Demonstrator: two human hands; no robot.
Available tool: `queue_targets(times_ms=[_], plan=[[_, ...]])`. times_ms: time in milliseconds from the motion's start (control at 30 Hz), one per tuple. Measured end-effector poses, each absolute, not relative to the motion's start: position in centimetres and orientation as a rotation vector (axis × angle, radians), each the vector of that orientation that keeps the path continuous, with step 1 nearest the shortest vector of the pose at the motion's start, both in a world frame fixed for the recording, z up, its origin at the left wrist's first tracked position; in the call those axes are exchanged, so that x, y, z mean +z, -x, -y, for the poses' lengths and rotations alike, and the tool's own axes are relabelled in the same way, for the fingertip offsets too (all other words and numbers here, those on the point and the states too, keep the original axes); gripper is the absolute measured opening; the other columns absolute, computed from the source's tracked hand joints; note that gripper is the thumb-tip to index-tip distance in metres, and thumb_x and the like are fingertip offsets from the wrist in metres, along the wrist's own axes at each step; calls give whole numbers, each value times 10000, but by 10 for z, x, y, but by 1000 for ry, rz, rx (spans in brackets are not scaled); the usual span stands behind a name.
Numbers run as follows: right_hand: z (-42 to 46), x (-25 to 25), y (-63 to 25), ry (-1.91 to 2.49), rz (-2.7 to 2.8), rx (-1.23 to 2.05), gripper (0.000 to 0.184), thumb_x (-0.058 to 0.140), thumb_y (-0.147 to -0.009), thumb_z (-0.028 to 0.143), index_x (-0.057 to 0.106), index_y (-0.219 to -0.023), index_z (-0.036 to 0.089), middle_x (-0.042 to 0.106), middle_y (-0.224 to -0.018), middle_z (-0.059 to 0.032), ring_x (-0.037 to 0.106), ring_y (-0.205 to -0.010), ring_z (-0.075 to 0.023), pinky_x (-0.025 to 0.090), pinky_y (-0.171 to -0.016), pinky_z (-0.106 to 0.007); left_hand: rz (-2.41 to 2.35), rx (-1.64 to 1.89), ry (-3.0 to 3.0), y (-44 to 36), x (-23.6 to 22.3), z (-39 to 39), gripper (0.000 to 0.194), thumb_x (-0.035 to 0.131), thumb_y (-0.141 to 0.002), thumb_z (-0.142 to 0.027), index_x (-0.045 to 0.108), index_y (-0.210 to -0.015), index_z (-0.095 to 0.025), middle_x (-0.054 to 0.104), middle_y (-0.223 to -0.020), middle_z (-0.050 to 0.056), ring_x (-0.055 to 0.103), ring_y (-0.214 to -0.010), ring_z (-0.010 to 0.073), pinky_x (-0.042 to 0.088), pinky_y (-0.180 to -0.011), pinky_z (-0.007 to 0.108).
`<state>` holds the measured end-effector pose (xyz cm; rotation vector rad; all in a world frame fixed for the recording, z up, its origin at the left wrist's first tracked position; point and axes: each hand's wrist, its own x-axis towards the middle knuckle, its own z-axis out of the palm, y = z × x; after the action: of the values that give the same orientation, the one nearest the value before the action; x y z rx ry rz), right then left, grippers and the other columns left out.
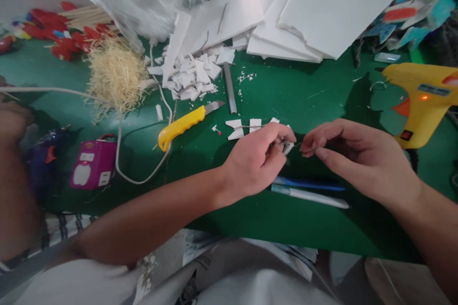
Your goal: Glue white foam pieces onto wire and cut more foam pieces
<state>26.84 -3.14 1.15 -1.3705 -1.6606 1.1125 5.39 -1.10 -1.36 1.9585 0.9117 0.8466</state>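
Note:
My left hand point(255, 157) is closed around a small white foam piece point(288, 147), with a little of it showing past the fingertips. Just to its right, my right hand point(361, 159) pinches the end of a thin grey strand point(297, 145) between thumb and fingers. Beyond the left hand, cut white foam pieces point(255, 125) lie on the table with a thin grey strand across them. A blue pen point(311, 183) and a white pen point(311, 196) lie side by side below the hands. To the left rests a yellow utility knife point(184, 126), blade out.
A yellow glue gun point(422, 100) stands at right, its light lit. White foam boards point(332, 5), foam scraps point(195, 76), a grey stick point(229, 88) and straw point(114, 74) lie behind. At left are a purple power block point(93, 164), a looping white cable point(119, 152) and another person's arm point(14, 176).

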Motion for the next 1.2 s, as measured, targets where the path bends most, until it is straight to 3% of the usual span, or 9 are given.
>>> queue_targets(times_ms=[133,467,700,833,1200], plan=[[31,12,-269,1377,1618,1150,72,700,-856,312,676,-791,294,761,-809,0,711,-723,-184,577,-660,-326,-856,856,-1936,-51,-12,10,349,433,-826,19,714,-896,-175,779,-875,10,720,-829,112,581,-780,218],[32,14,-266,1383,1541,1246,209,752,-855,442,659,-780,271,748,-812,-22,699,-734,-184,592,-689,-333,-943,815,-2062,-50,-10,10,304,649,-888,36,799,-1032,-186,844,-1014,-33,786,-914,84,587,-883,129],[31,13,-267,1290,1641,1151,101,716,-854,311,664,-780,266,764,-820,-14,722,-722,-171,594,-678,-306,-941,902,-2133,-49,-12,8,120,679,-986,-165,796,-1003,-185,830,-931,0,747,-769,84,574,-740,155],[32,17,-265,1248,1740,983,99,714,-840,243,655,-770,280,767,-906,-24,726,-786,-185,616,-727,-341,-912,983,-2236,-49,-13,5,143,650,-1023,-221,783,-995,-176,753,-813,-1,690,-744,86,532,-706,170],[39,23,-265,1222,1862,691,96,751,-861,221,722,-853,312,798,-988,3,751,-863,-160,638,-795,-323,-823,943,-2427,-53,-18,9,249,508,-1063,-216,736,-1115,-128,721,-896,45,673,-757,109,518,-645,211]])
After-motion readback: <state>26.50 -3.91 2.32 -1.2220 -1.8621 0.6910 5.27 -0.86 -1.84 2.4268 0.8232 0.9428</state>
